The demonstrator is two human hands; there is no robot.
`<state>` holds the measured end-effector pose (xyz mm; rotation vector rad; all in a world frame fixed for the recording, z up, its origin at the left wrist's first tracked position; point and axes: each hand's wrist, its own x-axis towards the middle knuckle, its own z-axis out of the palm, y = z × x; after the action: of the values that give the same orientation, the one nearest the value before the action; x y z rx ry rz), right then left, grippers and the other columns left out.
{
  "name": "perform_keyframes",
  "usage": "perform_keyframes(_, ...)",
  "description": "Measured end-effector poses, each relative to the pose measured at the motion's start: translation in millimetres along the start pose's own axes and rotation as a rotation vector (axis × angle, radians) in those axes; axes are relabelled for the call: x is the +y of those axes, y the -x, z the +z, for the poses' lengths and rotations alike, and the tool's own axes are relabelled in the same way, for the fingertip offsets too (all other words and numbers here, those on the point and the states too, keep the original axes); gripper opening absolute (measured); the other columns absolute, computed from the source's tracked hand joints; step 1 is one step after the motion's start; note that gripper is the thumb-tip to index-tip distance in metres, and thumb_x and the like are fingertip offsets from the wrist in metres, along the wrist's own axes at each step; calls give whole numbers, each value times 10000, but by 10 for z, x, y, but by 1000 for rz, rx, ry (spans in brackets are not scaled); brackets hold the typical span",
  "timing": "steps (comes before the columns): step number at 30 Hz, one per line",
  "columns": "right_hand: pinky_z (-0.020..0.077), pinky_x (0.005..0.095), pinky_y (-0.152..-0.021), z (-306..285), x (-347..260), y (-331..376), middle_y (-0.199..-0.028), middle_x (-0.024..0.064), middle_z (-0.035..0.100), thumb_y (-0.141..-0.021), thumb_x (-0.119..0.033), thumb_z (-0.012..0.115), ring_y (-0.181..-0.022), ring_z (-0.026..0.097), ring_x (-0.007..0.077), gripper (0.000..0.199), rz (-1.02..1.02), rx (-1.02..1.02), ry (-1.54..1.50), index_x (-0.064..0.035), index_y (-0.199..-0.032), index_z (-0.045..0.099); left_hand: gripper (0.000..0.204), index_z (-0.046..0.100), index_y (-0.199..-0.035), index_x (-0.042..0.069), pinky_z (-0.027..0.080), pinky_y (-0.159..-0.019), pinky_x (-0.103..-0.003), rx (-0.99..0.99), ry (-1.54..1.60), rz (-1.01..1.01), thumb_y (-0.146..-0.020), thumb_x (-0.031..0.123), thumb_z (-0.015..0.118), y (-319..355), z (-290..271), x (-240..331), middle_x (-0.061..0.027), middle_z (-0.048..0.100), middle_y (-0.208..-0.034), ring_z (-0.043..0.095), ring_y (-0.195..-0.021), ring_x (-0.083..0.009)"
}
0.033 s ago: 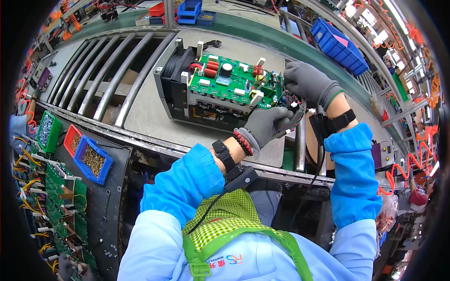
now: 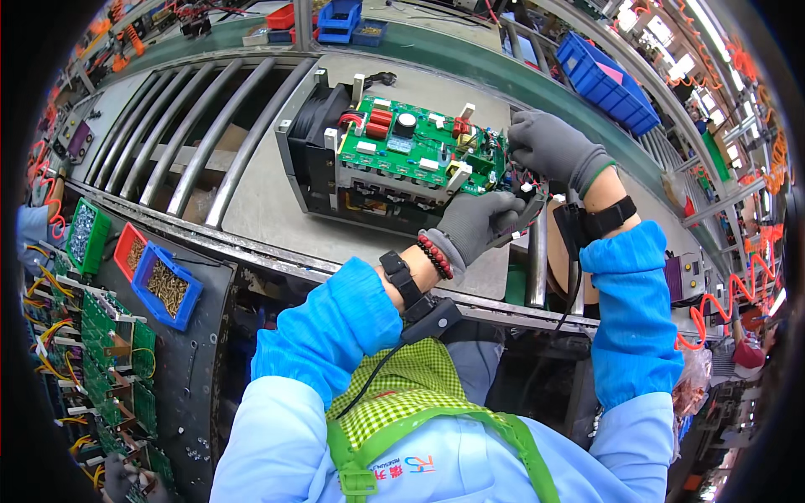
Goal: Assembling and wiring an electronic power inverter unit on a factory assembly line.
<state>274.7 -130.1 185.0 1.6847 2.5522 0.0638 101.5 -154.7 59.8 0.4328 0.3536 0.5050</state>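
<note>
A power unit with a black fan housing (image 2: 317, 126) lies on the grey board, a green circuit board (image 2: 394, 147) on its top. The board bears red parts, a round white-topped part and white posts. At the unit's right end, thin wires with small white plugs (image 2: 527, 186) bunch beside a dark end panel. My left hand (image 2: 478, 225), in a grey glove, is closed at the near corner of that end. My right hand (image 2: 558, 149), also gloved, curls closed at the far corner, above the wires. The fingertips of both are hidden, so what they grip cannot be made out.
Steel rollers (image 2: 239, 134) flank the grey board (image 2: 260, 210). Screw bins, one blue (image 2: 168, 287), one red and one green (image 2: 87, 237), stand at the left. Stacked circuit boards (image 2: 113, 352) and another person's gloved hand (image 2: 122, 476) are lower left. A blue crate (image 2: 607, 84) sits far right.
</note>
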Motion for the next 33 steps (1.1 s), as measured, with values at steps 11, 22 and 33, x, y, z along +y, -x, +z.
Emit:
perform_keyframes(11,477,425,-850,-28,-71,-197,-963,168,616,-769,-146,599,-958,588,347,217,190,-248,48,-48,-942,687,229,621,-1037,-48,542,-730,-251,-71,-99,25,-956,151,544,6,-50,22,-112,657,-995,632,-826,-127)
perform_keyframes(22,489,403,-876,-474,-274,570,-1044,140,612,-763,-41,601,-986,595,344,292,-133,171,-224,-102,-1042,660,234,588,-1053,6,501,-602,-210,-40,-198,-192,-976,214,510,146,-61,206,-100,632,-892,630,-754,-148)
perform_keyframes(33,503,310,-878,-201,-39,648,-1003,87,682,-913,-57,564,-969,633,161,187,109,335,-677,-17,-1073,653,308,585,-1077,-21,501,-595,-229,-200,-1047,87,-939,245,514,404,246,323,-62,634,-838,617,-688,-105)
